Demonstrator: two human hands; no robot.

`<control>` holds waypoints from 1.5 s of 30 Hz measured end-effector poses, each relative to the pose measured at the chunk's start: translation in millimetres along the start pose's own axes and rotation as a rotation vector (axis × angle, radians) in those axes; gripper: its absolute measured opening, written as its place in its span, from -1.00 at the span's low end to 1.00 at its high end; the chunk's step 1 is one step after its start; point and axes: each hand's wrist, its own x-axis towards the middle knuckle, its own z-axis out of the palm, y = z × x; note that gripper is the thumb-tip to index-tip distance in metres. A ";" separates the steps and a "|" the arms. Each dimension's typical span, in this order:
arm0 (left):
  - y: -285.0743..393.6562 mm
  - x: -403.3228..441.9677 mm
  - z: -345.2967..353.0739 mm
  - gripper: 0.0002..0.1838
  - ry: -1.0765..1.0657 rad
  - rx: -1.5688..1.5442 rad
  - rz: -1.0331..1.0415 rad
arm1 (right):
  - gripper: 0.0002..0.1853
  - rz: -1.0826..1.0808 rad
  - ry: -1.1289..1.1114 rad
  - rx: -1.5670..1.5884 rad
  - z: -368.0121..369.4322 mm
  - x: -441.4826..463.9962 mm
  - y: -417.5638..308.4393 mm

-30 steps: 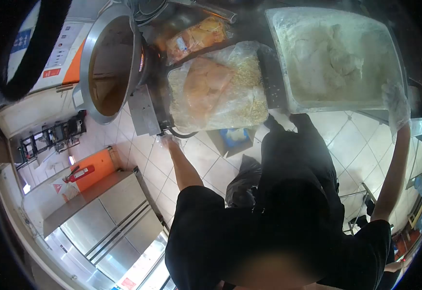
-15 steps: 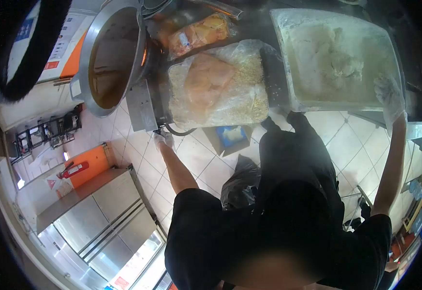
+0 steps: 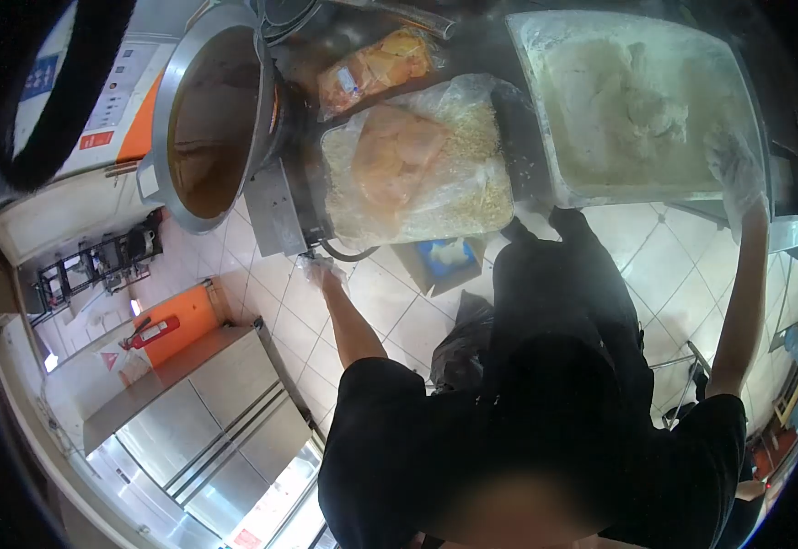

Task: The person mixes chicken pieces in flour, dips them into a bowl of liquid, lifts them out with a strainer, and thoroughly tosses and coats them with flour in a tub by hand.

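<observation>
My left hand (image 3: 323,273), in a clear glove, is at a small dark fitting below the metal box (image 3: 273,210); its fingers look closed, but what they grip is too small to make out. On the right, my gloved right hand (image 3: 737,174) reaches over the side of a large tray of pale flour (image 3: 525,55), fingers apart and nothing seen in them. Between the hands lies a plastic-covered tray of pale shreds (image 3: 472,197), with a bag of light orange pieces (image 3: 399,151) on top. A big pan of brown liquid (image 3: 163,137) stands at the left.
Behind the shreds tray lies another bag of orange pieces (image 3: 376,71). Below the counter are an open cardboard box (image 3: 417,270) and a black bag (image 3: 463,343) on the tiled floor (image 3: 655,265). Steel cabinets (image 3: 207,412) and a fire extinguisher (image 3: 154,331) are at lower left.
My right hand has moved from the flour tray's near right corner a little further in over its side. My left hand stays by the metal box. The view has shifted slightly.
</observation>
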 end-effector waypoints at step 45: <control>424.7 -469.5 452.4 -0.52 -1.181 0.935 0.660 | -0.80 -0.349 -0.522 -0.886 -19.7 175.2 -28.6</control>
